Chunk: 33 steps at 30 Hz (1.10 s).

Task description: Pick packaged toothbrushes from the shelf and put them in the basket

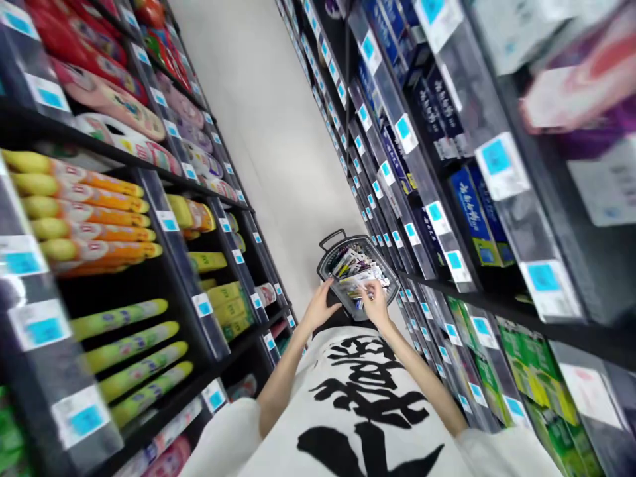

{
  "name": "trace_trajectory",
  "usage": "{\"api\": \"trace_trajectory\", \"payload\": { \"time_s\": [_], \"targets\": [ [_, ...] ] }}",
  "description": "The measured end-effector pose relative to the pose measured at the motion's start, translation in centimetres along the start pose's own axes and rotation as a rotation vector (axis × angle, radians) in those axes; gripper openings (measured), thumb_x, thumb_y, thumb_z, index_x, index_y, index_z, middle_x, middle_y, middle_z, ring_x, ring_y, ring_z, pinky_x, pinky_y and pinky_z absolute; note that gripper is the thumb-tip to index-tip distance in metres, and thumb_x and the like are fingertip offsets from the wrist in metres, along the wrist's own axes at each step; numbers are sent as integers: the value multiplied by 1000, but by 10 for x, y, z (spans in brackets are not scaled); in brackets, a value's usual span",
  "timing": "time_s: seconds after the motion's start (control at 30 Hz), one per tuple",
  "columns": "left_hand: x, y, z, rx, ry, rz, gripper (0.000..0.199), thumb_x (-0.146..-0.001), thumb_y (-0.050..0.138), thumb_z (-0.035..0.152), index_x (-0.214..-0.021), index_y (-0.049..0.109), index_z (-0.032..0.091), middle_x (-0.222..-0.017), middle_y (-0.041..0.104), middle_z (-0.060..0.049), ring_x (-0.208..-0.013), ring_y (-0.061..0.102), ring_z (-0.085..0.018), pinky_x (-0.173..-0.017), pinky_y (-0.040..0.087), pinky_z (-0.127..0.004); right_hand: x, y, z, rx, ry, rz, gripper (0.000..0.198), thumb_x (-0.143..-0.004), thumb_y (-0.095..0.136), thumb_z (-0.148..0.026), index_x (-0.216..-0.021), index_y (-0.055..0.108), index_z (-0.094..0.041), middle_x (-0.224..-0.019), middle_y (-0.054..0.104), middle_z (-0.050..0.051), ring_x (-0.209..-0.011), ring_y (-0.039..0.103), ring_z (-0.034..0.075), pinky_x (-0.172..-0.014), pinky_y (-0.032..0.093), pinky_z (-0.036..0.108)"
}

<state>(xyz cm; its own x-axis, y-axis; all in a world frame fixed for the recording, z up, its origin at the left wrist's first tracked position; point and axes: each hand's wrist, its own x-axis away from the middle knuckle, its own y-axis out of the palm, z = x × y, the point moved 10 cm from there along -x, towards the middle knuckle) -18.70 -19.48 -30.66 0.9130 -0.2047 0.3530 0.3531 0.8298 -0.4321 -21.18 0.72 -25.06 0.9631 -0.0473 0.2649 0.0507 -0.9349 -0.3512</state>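
Shop aisle, dark shelving (163,218) at 9 and 3 o'clock. Grey plastic shopping basket (392,286) at centre, already holding several packets. Left hand (321,306) grips its near rim; right hand (376,304) pinches a small packet (362,286) inside, unreleased.

A: Any text readable?
B: Not rly. Blue shelf tags (495,158) too blurred. White chars on blue boxes (471,222), can't make out.
A: The shirt (368,397)?
B: Big black brush-style chars, cut off, unreadable. Basket items (355,268) too small.
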Motion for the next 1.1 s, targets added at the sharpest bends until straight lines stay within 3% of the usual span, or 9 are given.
{"api": "trace_trajectory", "payload": {
  "time_s": [0.17, 0.27, 0.37, 0.43, 0.57, 0.67, 0.77, 0.93, 1.1],
  "targets": [
    [37, 55, 74, 72, 5, -43, 67, -73, 82, 35, -133, 62, 13, -127, 71, -16, -117, 66, -34, -106, 49, -48, 71, -99, -37, -338, 5, 243, 27, -92, 66, -42, -102, 49, -25, -90, 65, 0, -75, 68, 15, -67, 54, 26],
    [66, 91, 130, 91, 74, -78, 62, -71, 85, 39, -126, 68, 15, -118, 75, -12, -109, 69, -33, -101, 51, -45, 110, -153, -39, -498, 2, 355, 32, -87, 71, -48, -101, 54, -25, -77, 61, -3, -66, 61, 14, -63, 51, 26],
    [94, 122, 177, 122, 96, -98, 54, -72, 85, 38, -117, 71, 13, -102, 77, -8, -94, 69, -28, -88, 53, -38, 141, -169, -35, -513, 8, 197, 36, -80, 77, -51, -99, 65, -22, -78, 67, 0, -68, 61, 17, -64, 51, 29],
    [109, 138, 202, 138, 104, -135, 49, -72, 84, 35, -113, 71, 12, -91, 75, -5, -84, 66, -24, -80, 52, -33, 160, -173, -27, -472, 19, 111, 33, -76, 81, -50, -86, 70, -19, -75, 67, 1, -67, 59, 17, -65, 49, 29],
    [133, 165, 241, 269, 197, -360, 46, -82, 75, 34, -123, 66, 13, -98, 73, -6, -84, 64, -20, -78, 52, -30, 188, -200, -13, -467, 21, 266, 40, -81, 74, -55, -65, 67, -18, -58, 54, -2, -55, 43, 13, -54, 37, 27],
    [145, 173, 255, 419, 211, -514, 47, -90, 68, 42, -126, 61, 13, -102, 72, -9, -86, 67, -22, -77, 54, -31, 200, -215, -10, -493, 20, 386, 41, -81, 73, -57, -67, 69, -19, -55, 47, -4, -53, 36, 11, -50, 30, 26],
    [149, 174, 257, 499, 168, -560, 54, -87, 72, 46, -129, 58, 14, -107, 72, -11, -90, 70, -24, -79, 56, -33, 208, -219, -14, -528, 17, 460, 39, -80, 74, -57, -70, 71, -19, -57, 47, -4, -54, 36, 11, -51, 30, 25],
    [148, 164, 254, 507, 150, -497, 59, -75, 84, 40, -122, 59, 15, -111, 74, -11, -99, 70, -25, -89, 55, -34, 216, -220, -16, -617, 18, 561, 43, -78, 74, -61, -65, 67, -20, -56, 47, -4, -54, 38, 12, -50, 32, 25],
    [139, 149, 247, 560, 118, -433, 68, -68, 88, 41, -123, 57, 16, -121, 73, -16, -108, 72, -27, -97, 56, -39, 214, -222, -15, -710, 30, 629, 41, -80, 74, -61, -75, 71, -20, -62, 58, -1, -56, 46, 14, -52, 38, 27]
  ]
}}
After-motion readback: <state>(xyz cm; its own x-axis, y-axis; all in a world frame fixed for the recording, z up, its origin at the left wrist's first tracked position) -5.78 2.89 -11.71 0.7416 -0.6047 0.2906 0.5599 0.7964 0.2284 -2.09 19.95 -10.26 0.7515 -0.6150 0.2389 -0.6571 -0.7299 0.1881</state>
